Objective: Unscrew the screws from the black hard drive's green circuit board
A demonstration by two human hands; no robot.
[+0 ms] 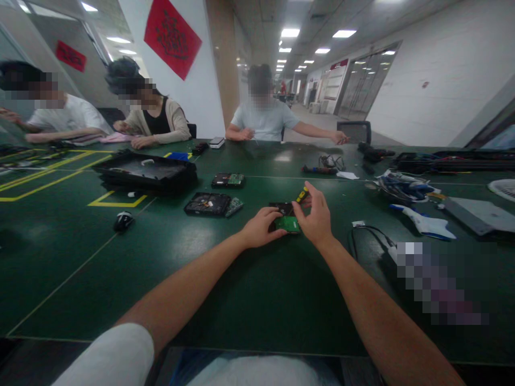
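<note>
A hard drive lies on the green table in front of me, its green circuit board facing up. My left hand is closed on the drive's left side, fingers on the far edge and thumb along the near one. My right hand grips a yellow-and-black screwdriver, which leans over the drive's far right part. The screwdriver's tip is hidden by the fingers. Just beyond my left hand sits another drive, a dark opened one, with a loose circuit board beside it.
A third drive lies farther back. At the left are a stack of black trays and a mouse. Bundled cables, a glove and a grey metal box lie right. Three people sit across the table.
</note>
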